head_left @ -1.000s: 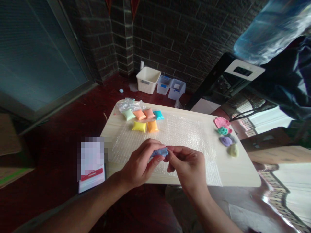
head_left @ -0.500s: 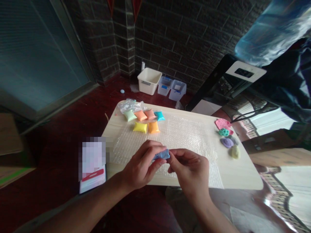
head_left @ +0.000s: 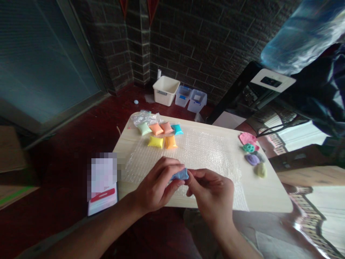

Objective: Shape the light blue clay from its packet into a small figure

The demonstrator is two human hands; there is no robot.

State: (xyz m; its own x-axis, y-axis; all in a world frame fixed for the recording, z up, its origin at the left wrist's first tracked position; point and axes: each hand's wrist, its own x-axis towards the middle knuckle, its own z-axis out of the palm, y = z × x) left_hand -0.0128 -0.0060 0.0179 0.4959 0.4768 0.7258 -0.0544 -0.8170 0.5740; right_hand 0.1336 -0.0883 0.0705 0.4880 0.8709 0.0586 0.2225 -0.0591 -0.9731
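A small lump of blue modelling clay [head_left: 181, 174] is held above the near part of the bubble wrap. My left hand [head_left: 161, 181] is closed around it, fingers over the top and thumb below. At the clay's right end, my right hand [head_left: 211, 189] pinches it between thumb and forefinger. Whether the clay is still in a wrapper is too small to tell. Beyond the hands lie several clay packets, among them a yellow packet [head_left: 155, 142], an orange packet [head_left: 170, 141] and a turquoise packet [head_left: 177, 129].
Bubble wrap [head_left: 207, 147] covers the middle of the pale table [head_left: 272, 196]. Shaped clay pieces, including a pink piece [head_left: 247, 138] and a purple piece [head_left: 252, 159], sit at the right. Crumpled clear plastic [head_left: 144, 118] lies at the far left corner. Bins [head_left: 165, 95] stand on the floor.
My right hand has shifted very slightly right and down. Both hands keep hold of the blue clay, and the packets stay in place.
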